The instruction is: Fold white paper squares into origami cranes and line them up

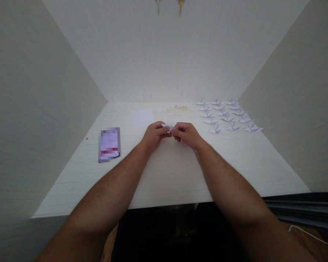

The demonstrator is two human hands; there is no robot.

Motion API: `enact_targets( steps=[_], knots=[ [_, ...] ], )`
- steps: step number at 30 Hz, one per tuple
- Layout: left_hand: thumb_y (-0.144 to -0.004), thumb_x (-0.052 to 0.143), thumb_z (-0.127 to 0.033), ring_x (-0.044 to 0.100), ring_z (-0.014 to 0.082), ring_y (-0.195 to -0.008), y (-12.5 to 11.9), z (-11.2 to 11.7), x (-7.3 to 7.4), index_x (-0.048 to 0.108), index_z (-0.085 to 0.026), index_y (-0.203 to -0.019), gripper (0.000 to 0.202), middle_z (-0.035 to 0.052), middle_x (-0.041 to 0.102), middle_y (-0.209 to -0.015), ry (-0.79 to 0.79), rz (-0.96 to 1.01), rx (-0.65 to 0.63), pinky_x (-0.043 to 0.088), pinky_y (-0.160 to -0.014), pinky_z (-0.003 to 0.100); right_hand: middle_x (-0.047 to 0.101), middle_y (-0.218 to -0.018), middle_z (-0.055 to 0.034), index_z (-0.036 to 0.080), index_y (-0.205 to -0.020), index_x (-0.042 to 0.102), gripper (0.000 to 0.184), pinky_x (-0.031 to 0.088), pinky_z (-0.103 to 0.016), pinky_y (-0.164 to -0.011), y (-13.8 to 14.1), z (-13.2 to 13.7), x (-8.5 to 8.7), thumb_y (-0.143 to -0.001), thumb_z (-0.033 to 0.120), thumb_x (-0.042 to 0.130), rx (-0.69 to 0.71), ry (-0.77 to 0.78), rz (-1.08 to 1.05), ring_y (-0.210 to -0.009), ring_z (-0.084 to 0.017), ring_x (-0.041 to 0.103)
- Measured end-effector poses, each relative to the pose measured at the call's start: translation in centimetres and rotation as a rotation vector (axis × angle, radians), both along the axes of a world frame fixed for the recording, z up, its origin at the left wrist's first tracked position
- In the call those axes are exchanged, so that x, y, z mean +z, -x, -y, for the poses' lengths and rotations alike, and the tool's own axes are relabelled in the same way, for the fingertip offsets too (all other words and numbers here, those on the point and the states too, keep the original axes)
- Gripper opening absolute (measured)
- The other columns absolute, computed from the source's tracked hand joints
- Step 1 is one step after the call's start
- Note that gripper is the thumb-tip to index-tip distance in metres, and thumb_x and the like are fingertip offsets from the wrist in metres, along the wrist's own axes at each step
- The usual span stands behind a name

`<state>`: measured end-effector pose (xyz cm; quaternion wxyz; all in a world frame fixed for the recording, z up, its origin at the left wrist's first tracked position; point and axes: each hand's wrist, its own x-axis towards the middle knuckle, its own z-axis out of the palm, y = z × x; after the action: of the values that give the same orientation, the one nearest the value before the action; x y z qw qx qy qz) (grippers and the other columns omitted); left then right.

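Both hands meet over the middle of the white table [169, 174], pinching a small piece of folded white paper [168, 127]. My left hand [154, 134] is closed on its left part, thumb on top. On the other side, my right hand [187, 134] grips the paper between thumb and fingers. Much of the paper is hidden by the fingers, so its exact fold is too small to make out. Behind my left hand lie flat white paper sheets [143, 117]. To the right, several folded white paper cranes [228, 119] stand in rows.
A tablet or phone-like device [109, 144], its face blurred, lies on the left of the table. Beyond it is a small orange dot [86, 138]. Walls enclose the table at the back and both sides. A brownish worn patch [180, 107] marks the back edge.
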<state>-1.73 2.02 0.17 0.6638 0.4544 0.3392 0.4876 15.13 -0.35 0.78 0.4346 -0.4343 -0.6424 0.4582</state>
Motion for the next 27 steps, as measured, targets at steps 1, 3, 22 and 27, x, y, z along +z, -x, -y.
enact_targets(
  steps=[1, 3, 22, 27],
  knots=[
    [-0.058, 0.084, -0.028, 0.064, 0.0129, -0.062, 0.0, 0.1, 0.1, 0.058, -0.015, -0.067, 0.031, 0.0006, 0.067, -0.068, 0.017, 0.029, -0.019, 0.055, -0.065, 0.030, 0.059, -0.055, 0.0024, 0.019, -0.068, 0.059, 0.035, 0.040, -0.022, -0.048, 0.0, 0.1, 0.1, -0.078, 0.051, 0.069, 0.024, 0.010, -0.040, -0.049, -0.009, 0.050],
    [-0.059, 0.083, -0.027, 0.063, 0.0129, -0.061, 0.1, 0.3, 0.4, 0.058, -0.014, -0.068, 0.029, 0.0010, 0.066, -0.068, 0.034, 0.064, -0.048, 0.053, -0.062, 0.028, 0.059, -0.056, 0.0024, 0.018, -0.068, 0.060, 0.036, 0.043, -0.023, -0.049, 0.0, 0.2, 0.3, -0.077, 0.051, 0.071, 0.060, 0.024, -0.112, -0.050, -0.009, 0.052],
    [-0.059, 0.085, -0.027, 0.060, 0.0122, -0.055, 0.5, 0.9, 1.1, 0.058, -0.015, -0.068, 0.030, -0.0005, 0.063, -0.061, 0.086, 0.165, -0.151, 0.052, -0.056, 0.026, 0.067, -0.070, 0.0001, 0.017, -0.072, 0.064, 0.030, 0.053, -0.025, -0.058, -0.2, 0.3, -0.1, -0.076, 0.042, 0.078, 0.261, 0.144, -0.384, -0.062, -0.011, 0.061],
    [-0.061, 0.083, -0.025, 0.062, 0.0121, -0.057, 0.3, 0.7, 0.9, 0.060, -0.014, -0.070, 0.028, 0.0006, 0.066, -0.065, 0.061, 0.166, -0.134, 0.052, -0.057, 0.026, 0.065, -0.063, 0.0010, 0.017, -0.070, 0.064, 0.033, 0.051, -0.025, -0.055, 0.0, 0.2, -0.1, -0.072, 0.045, 0.080, 0.146, 0.120, -0.338, -0.057, -0.010, 0.059]
  ],
)
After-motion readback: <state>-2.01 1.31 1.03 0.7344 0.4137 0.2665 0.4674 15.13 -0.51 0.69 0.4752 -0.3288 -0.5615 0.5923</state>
